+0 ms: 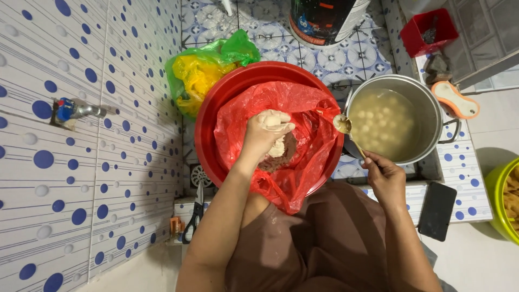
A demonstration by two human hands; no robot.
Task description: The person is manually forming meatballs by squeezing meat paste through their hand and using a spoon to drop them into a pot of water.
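The left hand squeezes a lump of paste over the red bag lining the red basin. The right hand grips a spoon, its long axis slanting, bowl pointing toward the basin's edge beside the pot.

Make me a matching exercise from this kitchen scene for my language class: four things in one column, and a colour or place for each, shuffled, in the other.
Things:
1. Steel pot
2. Spoon
3. Scissors
4. Phone

Places or states:
A. lies dark and flat on the tiled ledge, right of the right hand
B. holds pale broth with round balls
C. lies by the wall, below the red basin
D. held over the rims of the basin and the pot

Pairs: 1-B, 2-D, 3-C, 4-A
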